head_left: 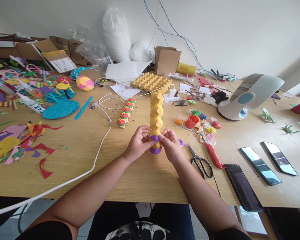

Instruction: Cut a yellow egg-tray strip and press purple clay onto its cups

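A yellow egg-carton strip (156, 115) with a row of bumps points away from me over the table, in the middle of the head view. Purple clay covers its near end (155, 150), and a second purple patch (154, 137) lies a bump further up. My left hand (140, 142) is closed around the strip's left side, its thumb near the purple patch. With thumb and finger, my right hand (170, 144) presses that patch from the right. Beside the right hand, a bag of purple clay (181, 143) is partly hidden. A decorated red-and-green carton strip (126, 112) lies further left.
Scissors (201, 161), a red-handled knife (213, 155) and phones (243, 186) lie to the right. Small clay bags surround a red cup (192, 121). A white cable (100, 150) crosses the left side. A fan (250, 95) and a yellow egg tray (151, 82) stand further back.
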A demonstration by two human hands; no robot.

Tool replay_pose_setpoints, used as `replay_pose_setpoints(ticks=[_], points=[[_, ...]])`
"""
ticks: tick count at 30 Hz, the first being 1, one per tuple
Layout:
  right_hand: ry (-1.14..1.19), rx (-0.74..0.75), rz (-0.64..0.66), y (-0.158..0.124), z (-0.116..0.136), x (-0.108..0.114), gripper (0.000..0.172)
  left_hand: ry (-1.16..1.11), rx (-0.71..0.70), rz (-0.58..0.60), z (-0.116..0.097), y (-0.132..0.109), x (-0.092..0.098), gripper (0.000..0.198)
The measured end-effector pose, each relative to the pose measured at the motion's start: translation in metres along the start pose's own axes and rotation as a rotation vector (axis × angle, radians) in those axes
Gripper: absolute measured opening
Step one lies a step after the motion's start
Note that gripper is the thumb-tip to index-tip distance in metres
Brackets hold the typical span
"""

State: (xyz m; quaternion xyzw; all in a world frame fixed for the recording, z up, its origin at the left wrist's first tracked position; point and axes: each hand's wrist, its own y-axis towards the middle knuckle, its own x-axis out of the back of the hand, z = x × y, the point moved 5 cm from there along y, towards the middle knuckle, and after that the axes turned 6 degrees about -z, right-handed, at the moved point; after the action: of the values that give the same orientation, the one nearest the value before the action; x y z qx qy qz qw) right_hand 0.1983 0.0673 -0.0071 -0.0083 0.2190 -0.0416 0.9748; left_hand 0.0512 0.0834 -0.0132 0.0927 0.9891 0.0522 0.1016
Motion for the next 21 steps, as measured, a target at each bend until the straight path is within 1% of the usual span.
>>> replay_pose_setpoints(ticks=[6, 12, 16, 21], points=[[0.158, -0.129, 0.065, -0.0007, -0.0018, -0.0026, 0.033, 0.025, -0.007, 0.022, 0.0024, -0.0002, -0.0004, 0.055], [0.281, -0.247, 0.129, -0.0036, -0.0065, -0.0052, 0.037, -0.009, -0.006, 0.057, 0.0030, -0.0013, -0.0018, 0.055], [0.270, -0.244, 0.138, -0.0053, -0.0057, -0.0057, 0.038, -0.005, -0.012, 0.077, 0.0031, -0.0024, -0.0028, 0.054], [0.256, -0.239, 0.143, -0.0049, -0.0058, -0.0060, 0.033, -0.007, -0.013, 0.077, 0.0026, -0.0027, -0.0025, 0.053]])
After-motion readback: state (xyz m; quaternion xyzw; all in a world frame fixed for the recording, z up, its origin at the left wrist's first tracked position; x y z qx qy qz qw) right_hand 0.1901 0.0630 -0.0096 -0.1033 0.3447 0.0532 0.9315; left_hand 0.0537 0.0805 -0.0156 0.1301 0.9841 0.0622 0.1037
